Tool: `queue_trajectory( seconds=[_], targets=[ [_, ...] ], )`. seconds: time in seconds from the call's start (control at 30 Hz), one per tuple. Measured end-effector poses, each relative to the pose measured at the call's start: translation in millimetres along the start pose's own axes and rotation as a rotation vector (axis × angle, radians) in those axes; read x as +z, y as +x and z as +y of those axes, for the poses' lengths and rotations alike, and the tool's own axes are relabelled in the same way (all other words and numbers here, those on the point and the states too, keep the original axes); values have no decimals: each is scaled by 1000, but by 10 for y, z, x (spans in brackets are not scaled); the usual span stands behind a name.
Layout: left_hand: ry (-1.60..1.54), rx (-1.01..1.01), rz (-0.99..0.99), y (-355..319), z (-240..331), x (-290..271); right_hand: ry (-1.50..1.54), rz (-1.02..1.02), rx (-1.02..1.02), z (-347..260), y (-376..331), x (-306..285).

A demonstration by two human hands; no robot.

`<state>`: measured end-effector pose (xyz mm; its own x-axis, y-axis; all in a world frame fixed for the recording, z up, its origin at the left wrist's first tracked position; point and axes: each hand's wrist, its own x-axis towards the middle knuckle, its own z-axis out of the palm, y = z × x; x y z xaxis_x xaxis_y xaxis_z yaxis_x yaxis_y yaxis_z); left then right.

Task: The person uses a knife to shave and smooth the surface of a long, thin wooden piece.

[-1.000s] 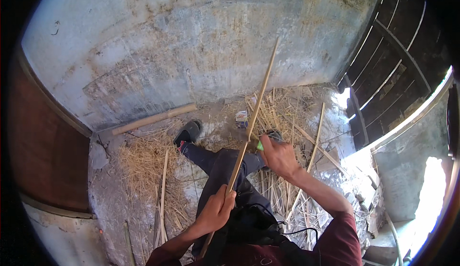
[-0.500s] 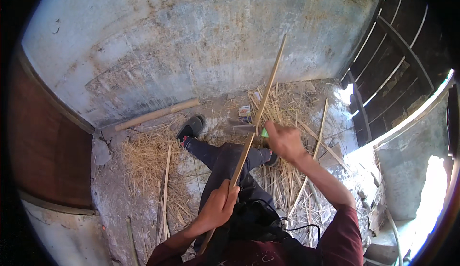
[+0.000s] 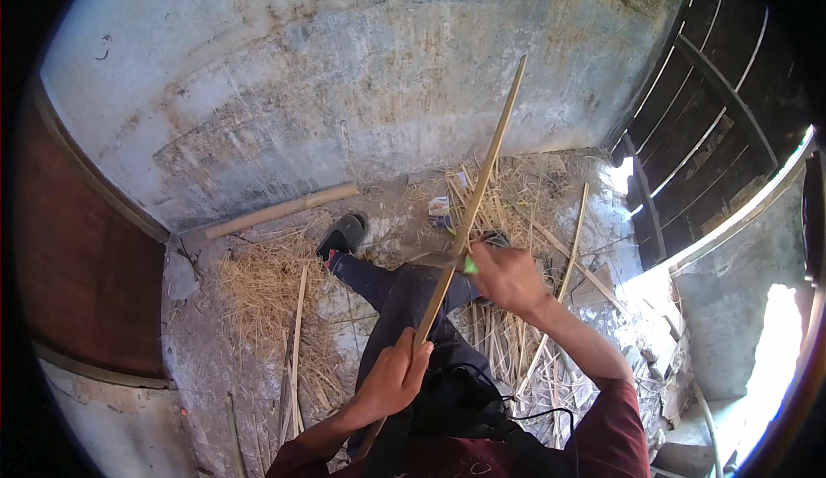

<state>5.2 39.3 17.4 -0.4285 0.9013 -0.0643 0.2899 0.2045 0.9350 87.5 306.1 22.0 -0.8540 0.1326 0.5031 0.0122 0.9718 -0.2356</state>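
Note:
A long, narrow bamboo strip (image 3: 492,155) slants across my lap, its far end raised toward the wall and its near end beside my body. My left hand (image 3: 397,376) is closed around the strip's lower part, above my thigh. In my right hand (image 3: 512,282) is a knife with a bright green handle (image 3: 469,265). Its blade (image 3: 428,258), smeared by motion, points left and lies across the strip around its middle. My right fingers are wrapped on the handle and partly hide it.
Pale shavings (image 3: 258,284) lie heaped on the left floor, with more cut strips (image 3: 508,340) on the right. A bamboo pole (image 3: 284,211) rests along the stained wall (image 3: 344,82). My shoe (image 3: 344,235) stands near it. Dark slatted boards (image 3: 714,117) rise at the right.
My right hand and the knife have moved nearer to my body along the strip. The strip's far end has shifted slightly right; my left hand stays nearly in place.

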Motion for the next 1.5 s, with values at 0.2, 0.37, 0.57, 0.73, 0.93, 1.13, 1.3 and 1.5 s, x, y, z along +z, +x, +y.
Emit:
queue_trajectory(
  seconds=[0.2,0.37,0.57,0.73,0.93,1.13,1.3,1.5],
  targets=[
    [-23,36,35,26,-21,0,-84,21,-321,-51,-86,-41],
    [17,24,60,46,-86,67,-221,-63,96,308,-106,177],
    [-18,-31,8,-6,-85,44,-84,-34,-98,117,-257,219],
    [89,14,57,46,-100,86,-138,11,136,202,-106,288],
    [56,7,81,-2,-88,17,321,-85,126,191,-21,204],
    [47,-10,48,-43,-38,-8,220,-33,104,80,-41,150],
    [63,-20,48,-67,-56,10,-59,-57,-140,17,-38,85],
    [82,-6,74,14,-58,23,-112,37,-71,32,-72,316]
  ],
)
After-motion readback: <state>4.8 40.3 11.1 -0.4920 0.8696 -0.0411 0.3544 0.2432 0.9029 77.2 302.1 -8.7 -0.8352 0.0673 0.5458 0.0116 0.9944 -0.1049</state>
